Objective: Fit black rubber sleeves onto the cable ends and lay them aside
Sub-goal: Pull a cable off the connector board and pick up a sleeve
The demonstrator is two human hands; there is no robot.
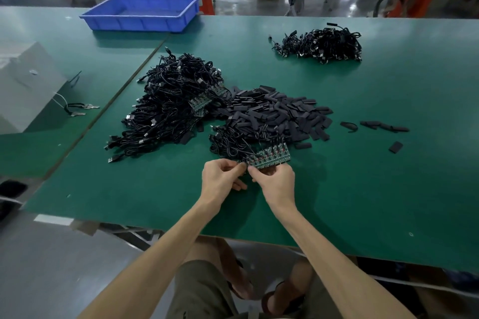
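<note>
While left hand (223, 176) and right hand (274, 181) pinch the board strip (269, 156), its cables (233, 142) attached, loose black sleeves (280, 111) lie just beyond the grip; cable heap (171, 106) beyond-left; green table (388, 189), blue tray (140, 11) at far edge.

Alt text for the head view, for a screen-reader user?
A person's left hand and right hand pinch the left end of a green board strip wired to black cables, over a green table. Behind it lie a sleeve pile, a big cable pile to its left and a smaller pile far right; a blue tray stands beyond.
</note>
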